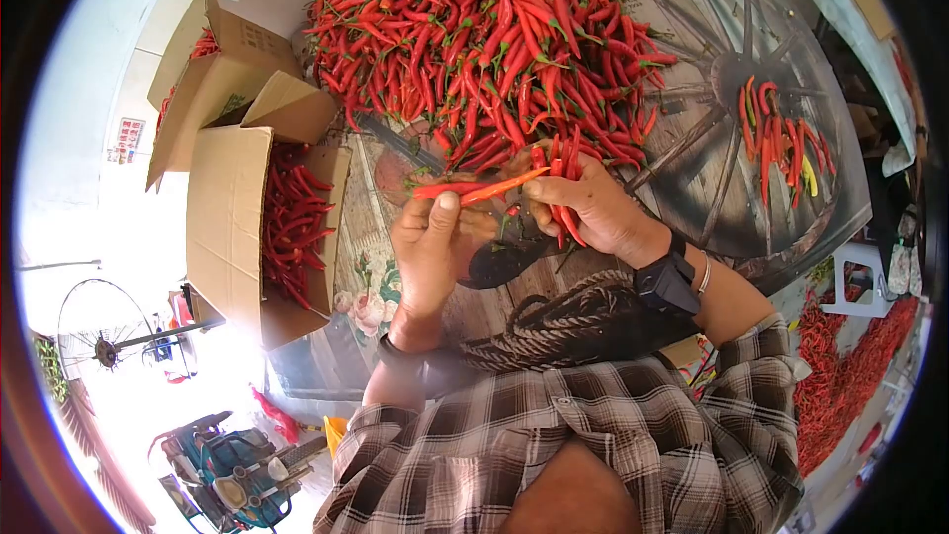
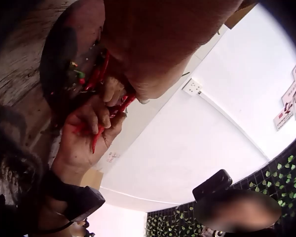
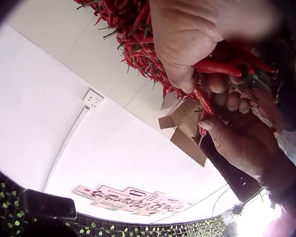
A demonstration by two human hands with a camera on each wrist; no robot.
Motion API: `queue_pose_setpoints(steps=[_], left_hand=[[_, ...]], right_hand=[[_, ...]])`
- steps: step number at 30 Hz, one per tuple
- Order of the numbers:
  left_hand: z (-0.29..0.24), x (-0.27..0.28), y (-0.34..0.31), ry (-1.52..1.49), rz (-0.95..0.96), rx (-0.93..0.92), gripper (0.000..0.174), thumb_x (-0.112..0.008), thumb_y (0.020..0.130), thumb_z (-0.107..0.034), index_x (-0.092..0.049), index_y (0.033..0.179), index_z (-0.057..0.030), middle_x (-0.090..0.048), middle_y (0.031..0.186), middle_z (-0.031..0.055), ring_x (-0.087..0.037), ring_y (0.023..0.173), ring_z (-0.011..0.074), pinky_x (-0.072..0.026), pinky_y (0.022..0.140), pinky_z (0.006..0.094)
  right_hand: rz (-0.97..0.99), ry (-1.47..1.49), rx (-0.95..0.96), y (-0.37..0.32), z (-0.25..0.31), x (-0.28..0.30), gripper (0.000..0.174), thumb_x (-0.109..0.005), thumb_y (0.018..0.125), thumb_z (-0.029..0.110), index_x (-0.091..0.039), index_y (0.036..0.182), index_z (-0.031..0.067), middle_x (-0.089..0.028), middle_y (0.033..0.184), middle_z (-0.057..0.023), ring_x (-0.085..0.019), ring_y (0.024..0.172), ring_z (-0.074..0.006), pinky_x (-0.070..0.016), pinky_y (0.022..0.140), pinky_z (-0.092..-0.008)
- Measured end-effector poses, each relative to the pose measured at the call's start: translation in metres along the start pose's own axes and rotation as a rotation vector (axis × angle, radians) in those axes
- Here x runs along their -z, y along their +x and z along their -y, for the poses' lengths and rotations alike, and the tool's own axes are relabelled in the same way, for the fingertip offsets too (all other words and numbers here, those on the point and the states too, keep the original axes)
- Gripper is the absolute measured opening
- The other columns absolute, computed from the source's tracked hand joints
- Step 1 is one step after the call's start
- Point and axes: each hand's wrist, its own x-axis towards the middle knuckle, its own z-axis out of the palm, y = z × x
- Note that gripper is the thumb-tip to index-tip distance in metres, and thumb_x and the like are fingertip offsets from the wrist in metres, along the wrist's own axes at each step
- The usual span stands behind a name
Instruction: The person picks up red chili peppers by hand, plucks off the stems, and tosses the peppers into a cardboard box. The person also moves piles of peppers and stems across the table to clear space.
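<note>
In the head view the left hand (image 1: 427,247) pinches red chilies (image 1: 445,190) between thumb and fingers. The right hand (image 1: 601,206) grips several red chilies (image 1: 565,160), and its fingertips meet the tip of an orange-red chili (image 1: 504,186) that spans both hands. The right wrist view shows the left hand (image 3: 246,140) with its thumb on a chili (image 3: 204,102), and the right hand (image 3: 185,39) at the chili's other end. In the left wrist view, chilies stick out between the curled fingers of the right hand (image 2: 86,136).
A large chili heap (image 1: 474,40) covers the table's far side. Cardboard boxes (image 1: 227,227) with chilies stand at the left. A smaller chili group (image 1: 781,143) lies at the right, on the wheel-patterned tabletop (image 1: 682,163). Coiled rope (image 1: 563,321) shows near the body.
</note>
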Motion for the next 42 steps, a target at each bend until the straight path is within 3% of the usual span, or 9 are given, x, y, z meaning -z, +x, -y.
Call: queue_pose_setpoints(steps=[2, 8, 13, 22, 29, 32, 34, 37, 42], left_hand=[[0.000, 0.001, 0.001, -0.106, -0.013, 0.013, 0.028, -0.052, 0.096, -0.021, -0.055, 0.112, 0.0021, -0.067, 0.083, 0.0132, -0.066, 0.071, 0.0178, -0.0544, 0.063, 0.0291], [0.005, -0.003, 0.000, 0.068, 0.088, 0.053, 0.025, -0.058, 0.092, -0.012, -0.054, 0.112, 0.0020, -0.065, 0.078, 0.0103, -0.064, 0.064, 0.0157, -0.0534, 0.059, 0.0264], [-0.003, 0.008, 0.001, 0.101, -0.012, -0.038, 0.027, -0.061, 0.090, -0.009, -0.052, 0.113, 0.0003, -0.063, 0.075, 0.0086, -0.057, 0.056, 0.0115, -0.0470, 0.052, 0.0225], [-0.008, 0.004, 0.002, 0.151, -0.087, -0.077, 0.019, -0.061, 0.089, -0.007, -0.049, 0.104, -0.0025, -0.060, 0.072, 0.0059, -0.054, 0.054, 0.0088, -0.0436, 0.048, 0.0208], [-0.005, 0.008, 0.000, 0.088, -0.045, -0.017, 0.019, -0.060, 0.091, -0.010, -0.050, 0.106, -0.0021, -0.060, 0.076, 0.0050, -0.053, 0.056, 0.0079, -0.0427, 0.049, 0.0200], [-0.009, 0.013, 0.005, 0.072, -0.155, 0.001, 0.023, -0.060, 0.091, -0.014, -0.052, 0.108, -0.0012, -0.060, 0.074, 0.0040, -0.052, 0.055, 0.0076, -0.0422, 0.050, 0.0195], [-0.009, 0.020, 0.005, 0.226, -0.011, 0.013, 0.022, -0.060, 0.091, -0.017, -0.057, 0.104, 0.0005, -0.060, 0.073, 0.0033, -0.051, 0.055, 0.0069, -0.0413, 0.050, 0.0191], [-0.007, 0.016, 0.002, 0.324, -0.002, 0.111, 0.022, -0.059, 0.092, -0.019, -0.061, 0.097, 0.0017, -0.060, 0.072, 0.0029, -0.049, 0.054, 0.0057, -0.0392, 0.050, 0.0187], [-0.008, 0.021, -0.003, 0.244, 0.119, 0.062, 0.019, -0.060, 0.090, -0.017, -0.063, 0.091, 0.0022, -0.061, 0.073, 0.0035, -0.047, 0.053, 0.0056, -0.0362, 0.049, 0.0197]], right_hand=[[-0.008, -0.047, -0.019, -0.001, 0.002, -0.001, 0.022, -0.064, 0.085, 0.013, -0.056, 0.104, 0.0052, -0.056, 0.071, 0.0000, -0.052, 0.055, -0.0069, -0.0406, 0.047, -0.0234], [0.054, -0.224, -0.060, 0.000, -0.004, 0.004, 0.024, -0.064, 0.084, 0.010, -0.055, 0.105, 0.0032, -0.055, 0.068, -0.0003, -0.049, 0.051, -0.0067, -0.0387, 0.046, -0.0220], [-0.001, -0.170, -0.080, -0.002, 0.000, 0.000, 0.022, -0.060, 0.082, 0.001, -0.054, 0.103, 0.0033, -0.056, 0.072, -0.0023, -0.050, 0.053, -0.0081, -0.0368, 0.048, -0.0220], [0.107, -0.201, -0.055, -0.002, 0.002, -0.002, 0.024, -0.066, 0.083, 0.011, -0.056, 0.104, 0.0037, -0.053, 0.067, 0.0020, -0.046, 0.052, -0.0049, -0.0356, 0.047, -0.0203], [-0.005, -0.098, -0.023, 0.000, 0.000, -0.001, 0.021, -0.067, 0.084, 0.013, -0.057, 0.101, 0.0043, -0.054, 0.069, 0.0015, -0.048, 0.052, -0.0058, -0.0374, 0.046, -0.0202], [-0.005, -0.035, -0.044, 0.002, -0.001, 0.004, 0.017, -0.062, 0.086, 0.008, -0.054, 0.100, 0.0036, -0.051, 0.069, 0.0004, -0.049, 0.054, -0.0064, -0.0396, 0.047, -0.0203], [-0.007, -0.040, -0.028, 0.002, 0.000, 0.003, 0.015, -0.061, 0.086, 0.008, -0.054, 0.098, 0.0038, -0.050, 0.068, 0.0006, -0.049, 0.053, -0.0068, -0.0394, 0.046, -0.0203], [0.006, -0.050, -0.019, 0.002, -0.002, 0.006, 0.021, -0.067, 0.084, 0.013, -0.057, 0.100, 0.0044, -0.056, 0.072, 0.0006, -0.051, 0.052, -0.0066, -0.0382, 0.045, -0.0213], [0.022, -0.033, -0.049, 0.002, -0.001, 0.006, 0.019, -0.067, 0.084, 0.013, -0.056, 0.098, 0.0047, -0.055, 0.072, 0.0006, -0.052, 0.052, -0.0066, -0.0379, 0.044, -0.0209]])
